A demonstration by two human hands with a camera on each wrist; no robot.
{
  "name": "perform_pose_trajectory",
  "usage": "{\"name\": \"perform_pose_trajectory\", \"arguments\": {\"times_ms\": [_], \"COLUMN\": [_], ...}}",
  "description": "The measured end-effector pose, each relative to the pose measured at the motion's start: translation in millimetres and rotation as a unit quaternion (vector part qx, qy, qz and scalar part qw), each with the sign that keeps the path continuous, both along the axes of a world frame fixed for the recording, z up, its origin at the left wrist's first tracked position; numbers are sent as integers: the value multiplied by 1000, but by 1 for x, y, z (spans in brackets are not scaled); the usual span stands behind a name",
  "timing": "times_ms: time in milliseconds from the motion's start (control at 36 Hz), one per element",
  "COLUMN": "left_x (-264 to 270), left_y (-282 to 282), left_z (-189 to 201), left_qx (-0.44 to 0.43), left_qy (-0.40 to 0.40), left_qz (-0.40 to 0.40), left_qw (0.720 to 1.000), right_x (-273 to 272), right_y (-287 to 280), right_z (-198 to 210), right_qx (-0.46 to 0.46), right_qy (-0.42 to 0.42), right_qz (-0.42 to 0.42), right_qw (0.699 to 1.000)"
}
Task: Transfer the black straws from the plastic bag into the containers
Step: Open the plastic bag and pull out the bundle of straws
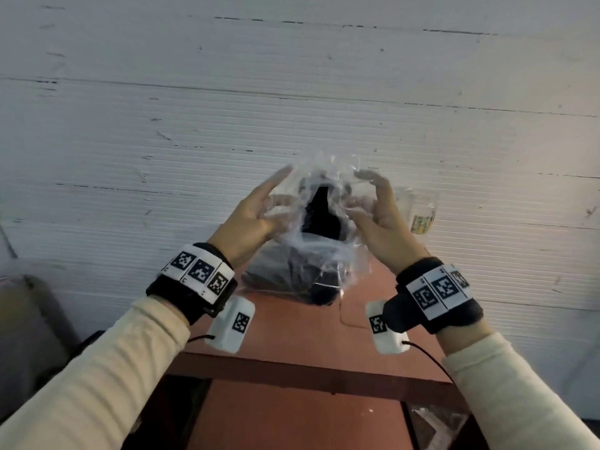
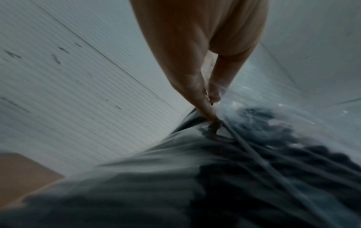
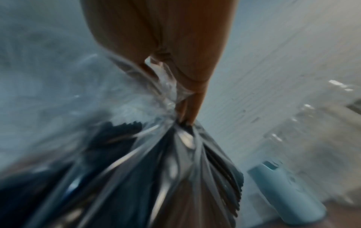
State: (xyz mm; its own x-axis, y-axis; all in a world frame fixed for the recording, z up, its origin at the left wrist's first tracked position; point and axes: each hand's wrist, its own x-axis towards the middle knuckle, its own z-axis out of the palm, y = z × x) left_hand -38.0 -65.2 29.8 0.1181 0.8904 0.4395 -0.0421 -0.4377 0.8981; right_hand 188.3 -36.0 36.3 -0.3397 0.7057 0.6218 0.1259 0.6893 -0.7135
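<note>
A clear plastic bag [image 1: 328,254] full of black straws [image 1: 319,216] stands on the reddish table [image 1: 292,323], its mouth pulled wide. My left hand [image 1: 276,203] pinches the bag's left rim, index finger stretched out. My right hand [image 1: 360,196] pinches the right rim. In the left wrist view, the thumb and a finger [image 2: 207,106] nip the film above the straws [image 2: 263,169]. The right wrist view shows fingers [image 3: 187,111] gripping gathered film over the straws [image 3: 121,138]. A clear glass container [image 1: 418,209] stands just right of my right hand.
A light blue cylindrical container [image 3: 287,192] stands on the table to the right of the bag, near the glass container [image 3: 312,123]. A white ribbed wall [image 1: 292,92] closes off the back. The table is narrow, with a dark grey object [image 1: 29,336] at lower left.
</note>
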Motion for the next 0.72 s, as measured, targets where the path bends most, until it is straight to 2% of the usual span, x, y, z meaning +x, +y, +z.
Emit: {"name": "perform_pose_trajectory", "arguments": {"times_ms": [83,139,250,306,361,417,500,556,611,667,722], "left_x": [-12,-18,-17,-13,-9,-7,-7,-9,-12,-13,-15], "left_y": [2,3,-5,-11,-14,-13,-9,-7,-6,-8,-11], "left_z": [-5,-8,-2,1,3,1,0,2,6,9,11], "left_qx": [-84,-132,-159,-110,-13,70,221,290,324,344,342], "left_qy": [-42,-30,16,75,206,289,340,368,380,377,360], "left_qz": [-31,-56,-64,-23,72,172,276,304,319,317,287], "left_qw": [995,989,985,991,976,939,871,830,805,799,819], "right_x": [10,13,15,18,18,16,11,6,3,0,-1], "right_y": [-1,-1,-4,-4,-3,-3,-5,-7,-8,-7,-5], "right_z": [-10,-15,-20,-21,-23,-25,-24,-20,-16,-15,-13], "right_qx": [-115,-173,-194,-178,-166,-160,-66,15,63,86,118], "right_qy": [68,105,98,61,18,-15,-95,-143,-164,-157,-141], "right_qz": [-21,-40,-55,-32,13,40,-23,-74,-100,-106,-105], "right_qw": [991,978,974,982,986,986,993,987,979,978,977]}}
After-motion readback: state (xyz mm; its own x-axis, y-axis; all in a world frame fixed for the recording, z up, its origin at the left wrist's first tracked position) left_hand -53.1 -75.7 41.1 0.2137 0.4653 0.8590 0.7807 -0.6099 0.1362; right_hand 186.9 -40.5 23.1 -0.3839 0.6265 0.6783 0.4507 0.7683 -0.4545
